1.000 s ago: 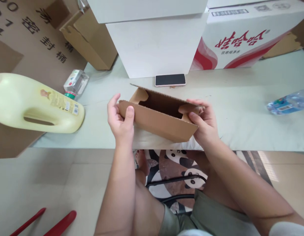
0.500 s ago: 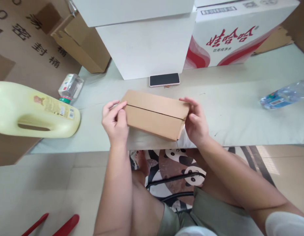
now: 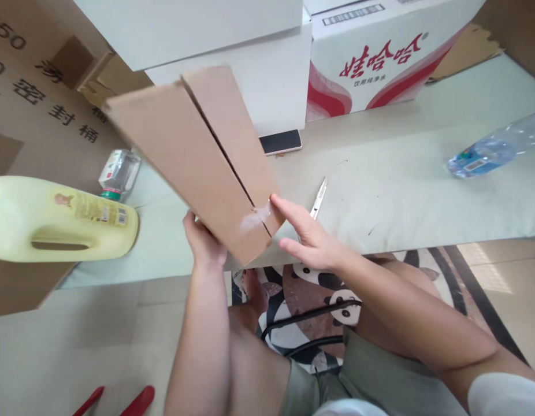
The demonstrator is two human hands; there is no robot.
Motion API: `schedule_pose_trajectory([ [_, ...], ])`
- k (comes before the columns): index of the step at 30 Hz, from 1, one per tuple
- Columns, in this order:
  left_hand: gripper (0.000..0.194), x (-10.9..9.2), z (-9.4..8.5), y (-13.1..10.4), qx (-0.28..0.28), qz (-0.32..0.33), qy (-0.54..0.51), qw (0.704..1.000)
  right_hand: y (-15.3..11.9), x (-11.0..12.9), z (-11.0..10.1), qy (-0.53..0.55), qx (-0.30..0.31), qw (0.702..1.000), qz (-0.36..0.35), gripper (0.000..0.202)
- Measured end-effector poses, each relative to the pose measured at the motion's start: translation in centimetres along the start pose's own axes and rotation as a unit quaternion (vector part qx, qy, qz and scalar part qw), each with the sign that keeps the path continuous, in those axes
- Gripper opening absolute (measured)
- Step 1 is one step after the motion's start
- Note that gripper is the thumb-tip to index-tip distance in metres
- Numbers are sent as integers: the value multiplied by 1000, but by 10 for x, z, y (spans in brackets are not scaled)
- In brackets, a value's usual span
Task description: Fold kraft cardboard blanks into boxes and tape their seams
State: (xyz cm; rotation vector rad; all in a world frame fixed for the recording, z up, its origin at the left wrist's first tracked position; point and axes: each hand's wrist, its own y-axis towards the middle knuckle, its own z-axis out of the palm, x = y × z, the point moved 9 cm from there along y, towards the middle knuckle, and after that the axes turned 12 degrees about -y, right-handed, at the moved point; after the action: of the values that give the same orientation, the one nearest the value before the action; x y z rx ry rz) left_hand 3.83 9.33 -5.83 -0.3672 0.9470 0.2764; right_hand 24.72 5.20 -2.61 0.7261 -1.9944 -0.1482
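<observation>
The cardboard box (image 3: 198,159) has swung up steeply over the front edge of the counter (image 3: 401,190), exposing a whitish strip (image 3: 250,219) across its seam; the left hand (image 3: 203,244) holds its side, the right hand (image 3: 309,240), grip wide, touches it

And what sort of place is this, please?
Probably a room in a home: a phone on the cloth-covered table, a panda-patterned mat and a bare foot suggest it.

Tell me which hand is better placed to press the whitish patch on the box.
Probably the right hand: its forefinger is beside the whitish patch, while the left hand holds the brown box.
</observation>
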Motion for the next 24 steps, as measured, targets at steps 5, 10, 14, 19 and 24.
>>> schedule_pose_trajectory([
  [5,40,23,3,-12,-20,-119,71,990,-2,-1,-10,6,-57,998,-8,65],
  [10,40,52,-13,-25,26,-272,205,940,-3,-14,-24,78,-134,987,34,54],
  [14,42,64,-8,-43,110,-338,248,901,-4,-32,-35,125,-181,972,89,48],
  [19,50,70,-6,-55,185,-371,334,847,-8,-51,-36,168,-199,957,130,41],
  [24,42,62,-11,-38,157,-298,357,871,-5,-52,-27,182,-172,957,149,45],
])
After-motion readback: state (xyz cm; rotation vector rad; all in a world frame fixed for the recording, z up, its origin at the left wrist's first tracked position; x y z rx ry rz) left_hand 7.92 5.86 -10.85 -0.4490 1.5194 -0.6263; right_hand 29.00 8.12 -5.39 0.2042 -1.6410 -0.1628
